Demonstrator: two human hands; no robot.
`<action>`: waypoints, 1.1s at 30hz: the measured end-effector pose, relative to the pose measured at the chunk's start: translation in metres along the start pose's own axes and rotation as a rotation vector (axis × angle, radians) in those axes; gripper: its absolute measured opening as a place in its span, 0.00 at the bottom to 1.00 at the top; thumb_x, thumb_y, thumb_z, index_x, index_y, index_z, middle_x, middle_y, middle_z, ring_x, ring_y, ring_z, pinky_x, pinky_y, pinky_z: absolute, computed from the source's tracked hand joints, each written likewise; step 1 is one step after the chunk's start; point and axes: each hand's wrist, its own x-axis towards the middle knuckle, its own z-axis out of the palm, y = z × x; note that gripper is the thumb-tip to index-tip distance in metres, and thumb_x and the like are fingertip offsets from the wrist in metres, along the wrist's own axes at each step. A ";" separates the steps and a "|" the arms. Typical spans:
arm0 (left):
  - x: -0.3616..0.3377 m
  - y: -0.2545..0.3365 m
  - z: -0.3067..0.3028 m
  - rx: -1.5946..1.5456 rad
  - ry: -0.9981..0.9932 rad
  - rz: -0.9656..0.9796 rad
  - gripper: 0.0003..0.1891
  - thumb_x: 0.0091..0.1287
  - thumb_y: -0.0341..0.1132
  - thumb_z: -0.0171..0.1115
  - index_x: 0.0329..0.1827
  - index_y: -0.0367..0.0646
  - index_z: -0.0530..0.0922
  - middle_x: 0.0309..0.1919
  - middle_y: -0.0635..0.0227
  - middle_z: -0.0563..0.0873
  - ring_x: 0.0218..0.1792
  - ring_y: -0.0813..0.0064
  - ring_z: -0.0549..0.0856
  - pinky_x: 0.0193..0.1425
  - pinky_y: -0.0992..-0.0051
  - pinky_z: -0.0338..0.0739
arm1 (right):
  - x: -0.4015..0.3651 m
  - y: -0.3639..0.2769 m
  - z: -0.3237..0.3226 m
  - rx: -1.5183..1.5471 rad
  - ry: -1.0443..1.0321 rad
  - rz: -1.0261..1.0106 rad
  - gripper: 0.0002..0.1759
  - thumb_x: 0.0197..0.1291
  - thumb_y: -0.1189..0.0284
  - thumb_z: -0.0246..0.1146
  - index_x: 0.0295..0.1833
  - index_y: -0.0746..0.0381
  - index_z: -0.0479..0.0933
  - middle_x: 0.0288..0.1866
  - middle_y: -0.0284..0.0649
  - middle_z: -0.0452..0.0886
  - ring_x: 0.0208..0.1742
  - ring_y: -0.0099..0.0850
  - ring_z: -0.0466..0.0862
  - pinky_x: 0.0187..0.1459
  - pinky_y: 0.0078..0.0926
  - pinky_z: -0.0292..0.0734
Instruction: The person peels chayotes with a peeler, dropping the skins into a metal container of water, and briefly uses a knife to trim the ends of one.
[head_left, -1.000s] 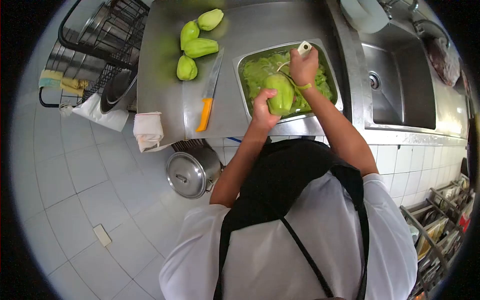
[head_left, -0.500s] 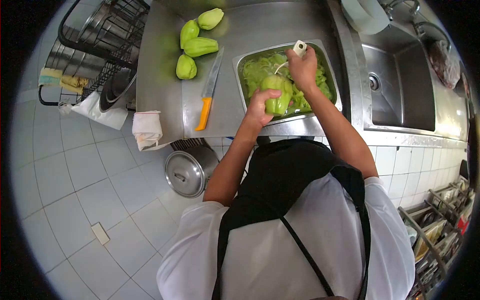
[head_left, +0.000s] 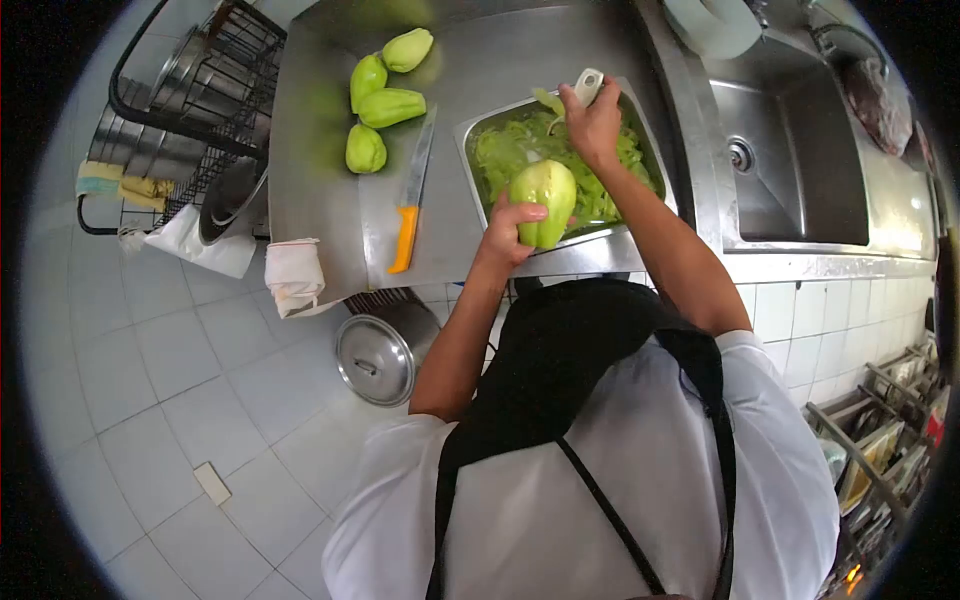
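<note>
My left hand [head_left: 511, 232] grips a pale green chayote [head_left: 545, 200] over the near edge of a steel tray [head_left: 468, 165]. In my right hand [head_left: 594, 122] is a white-handled peeler [head_left: 588, 86], held above the tray, apart from the chayote. Green peelings [head_left: 510, 145] lie in water in the tray. Left of it, a knife [head_left: 412, 200] with an orange handle rests on the steel counter. Several whole chayotes [head_left: 392, 107] lie beyond the knife, to its left.
A steel sink [head_left: 790, 150] and a pale bowl [head_left: 715, 25] are at the right. At the left stand a wire rack [head_left: 215, 110] with pots and a folded cloth [head_left: 293, 275] on the counter corner. A lidded pot [head_left: 375, 360] sits below.
My right hand with the peeler has moved up and away from the chayote, and a strip of peel shows near the peeler. The chayote has come slightly nearer my body. The view has shifted a little.
</note>
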 end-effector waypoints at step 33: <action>-0.010 -0.001 0.033 -0.127 -0.222 -0.009 0.36 0.52 0.35 0.60 0.68 0.34 0.67 0.57 0.50 0.80 0.58 0.49 0.81 0.61 0.46 0.78 | -0.012 0.025 -0.035 0.115 -0.050 0.080 0.28 0.60 0.66 0.69 0.57 0.71 0.66 0.41 0.51 0.83 0.37 0.39 0.84 0.41 0.36 0.79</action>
